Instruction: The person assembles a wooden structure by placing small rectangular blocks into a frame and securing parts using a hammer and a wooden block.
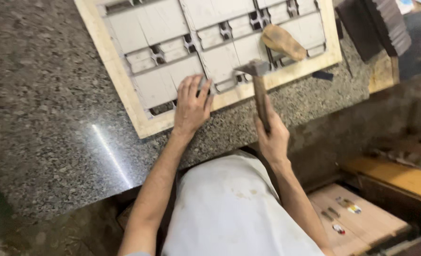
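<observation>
wooden frame (pixel 125 90) cut off by the top edge, hammer handle's end hidden in right hand (pixel 273 137)

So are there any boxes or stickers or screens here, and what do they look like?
Cardboard box: low at the right, beside the person's right arm, under the stone table's edge; flat, tan-brown.
Round sticker: on the box top; small, white with yellow and other colours.
Second sticker: nearer the box's front edge; small, oval, red and white.
No screens or signs show.
</observation>
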